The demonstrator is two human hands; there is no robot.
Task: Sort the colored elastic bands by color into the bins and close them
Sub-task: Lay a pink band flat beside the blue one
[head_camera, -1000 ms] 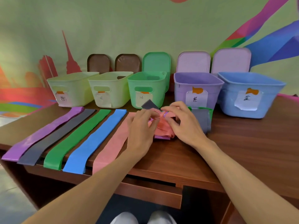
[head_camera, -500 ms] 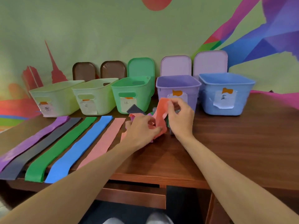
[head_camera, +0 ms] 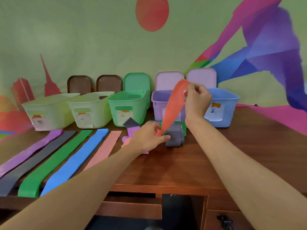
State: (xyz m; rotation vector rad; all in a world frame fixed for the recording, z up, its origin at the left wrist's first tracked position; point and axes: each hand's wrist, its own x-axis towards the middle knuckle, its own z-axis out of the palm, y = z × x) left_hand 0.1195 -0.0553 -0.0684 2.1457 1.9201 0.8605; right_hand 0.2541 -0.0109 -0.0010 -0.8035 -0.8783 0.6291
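- So, in the head view, the only camera I have, the coral band (head_camera: 174, 105) is stretched between both hands, in front of the purple bin (head_camera: 157, 103).
- Its long axis runs steeply. The low end is at the left hand (head_camera: 149, 138), just above the table (head_camera: 232, 155). The high end is up and to the right at the right hand (head_camera: 197, 100), above the bin rims.
- The right hand's fingers are curled in, with thumb and forefinger pinching the band's top edge. The band fans wide there and narrows downward.
- The left hand pinches the narrow lower end between thumb and curled fingers. I cannot tell how much band is bunched inside that grip.
- Just beside the left hand sits the unsorted heap (head_camera: 174, 136), with a folded grey band in front and green behind it. Purple and pink pieces show by the left hand. Whether the coral band touches the heap, I cannot tell.
- The relation I judge the next move turns on is that no bin matches coral. The green bin (head_camera: 129, 105), the purple bin and the blue bin (head_camera: 222, 105) fill the middle and right. Two pale bins (head_camera: 49, 107) stand well to the left, and I cannot read their labels. If one of them takes this colour, the left hand is the nearer one, and the band must travel leftward past the green bin.
- Left of the hands, five flat bands (head_camera: 78, 158) lie side by side: purple, dark grey, green, blue and pink. The pink one is closest to the left hand.
- Every bin stands open, with the lids (head_camera: 136, 82) propped against the wall behind.
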